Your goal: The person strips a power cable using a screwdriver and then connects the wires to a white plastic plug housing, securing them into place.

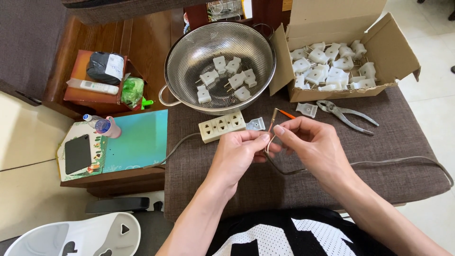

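Note:
My left hand (pixel 239 154) and my right hand (pixel 310 142) meet over a brown cushioned surface (pixel 213 189). Both pinch the split end of a thin grey cable (pixel 379 162), bending its bare wire tips between thumb and fingers. Just beyond the fingertips lie a small orange-handled screwdriver (pixel 280 114), a cream power strip (pixel 222 126) and a loose white plug cover (pixel 256 124). Another white plug part (pixel 307 109) rests beside the screwdriver.
A metal colander (pixel 189 52) holds several white plugs. An open cardboard box (pixel 393 52) at the right is full of more plugs. Pliers (pixel 346 114) lie in front of it. At left, a wooden side table carries a teal notebook (pixel 137 140), a phone and a bottle.

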